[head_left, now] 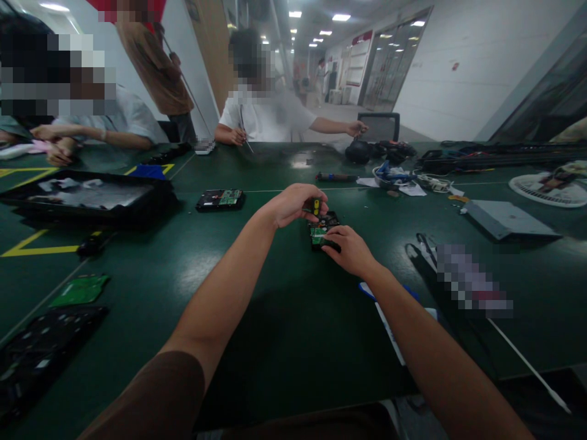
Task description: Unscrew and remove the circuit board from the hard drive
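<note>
In front of me on the green table lies a small black device with a green circuit board, which looks like a hard drive. My left hand is closed around a black-and-yellow object, held upright over the device's far end; its lower end is hard to make out. From the right, my right hand grips the near right edge of the device, thumb and fingers pressed together there. Those fingers cover part of the board.
A similar black device lies to the left. Nearer are a green circuit board and a black panel. A black tray stands at far left. On the right are a grey metal plate and a lanyard. A person sits opposite.
</note>
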Demonstrator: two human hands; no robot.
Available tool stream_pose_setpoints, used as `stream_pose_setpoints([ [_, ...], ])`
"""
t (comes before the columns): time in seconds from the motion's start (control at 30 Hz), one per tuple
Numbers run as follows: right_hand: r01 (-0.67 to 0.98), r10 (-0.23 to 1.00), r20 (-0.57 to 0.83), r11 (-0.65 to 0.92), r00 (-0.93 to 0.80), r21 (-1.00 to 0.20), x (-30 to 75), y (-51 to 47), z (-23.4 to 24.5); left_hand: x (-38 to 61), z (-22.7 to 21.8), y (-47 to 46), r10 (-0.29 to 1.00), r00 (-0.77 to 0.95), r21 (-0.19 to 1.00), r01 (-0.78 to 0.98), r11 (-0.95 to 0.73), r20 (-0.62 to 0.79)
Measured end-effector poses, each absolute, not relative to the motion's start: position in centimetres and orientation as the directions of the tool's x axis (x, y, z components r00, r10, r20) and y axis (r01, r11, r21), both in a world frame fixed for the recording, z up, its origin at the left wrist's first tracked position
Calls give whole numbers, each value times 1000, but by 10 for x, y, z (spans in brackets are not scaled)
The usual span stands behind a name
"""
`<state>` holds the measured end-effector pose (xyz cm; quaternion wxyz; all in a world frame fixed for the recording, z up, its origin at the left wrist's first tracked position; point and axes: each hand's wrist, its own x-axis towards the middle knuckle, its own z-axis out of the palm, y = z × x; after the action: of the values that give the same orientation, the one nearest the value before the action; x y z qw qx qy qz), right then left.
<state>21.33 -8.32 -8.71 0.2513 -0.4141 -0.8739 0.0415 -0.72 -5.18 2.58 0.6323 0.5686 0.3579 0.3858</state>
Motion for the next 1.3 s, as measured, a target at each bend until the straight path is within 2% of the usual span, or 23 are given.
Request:
stream_pose_setpoints([
  [0.33,713,748,405,648,-527,-269,213,-84,-87,-8,26,-52,919,393,999,-3,-42,39],
  [0.47,717,750,410,643,-519,-268,213,-83,-88,-8,27,-55,903,425,998,-3,-62,57],
  [0.93,733,775,398,615,-491,-291,212,-82,-88,-4,22,-49,925,377,998,-62,-19,41],
  [1.13,730,771,406,618,-491,-292,212,-83,-89,-2,27,-55,932,355,997,-49,-55,69],
  [1.3,730,767,420,620,-486,-288,212,-82,-91,-3,30,-58,920,391,999,-25,-27,35],
])
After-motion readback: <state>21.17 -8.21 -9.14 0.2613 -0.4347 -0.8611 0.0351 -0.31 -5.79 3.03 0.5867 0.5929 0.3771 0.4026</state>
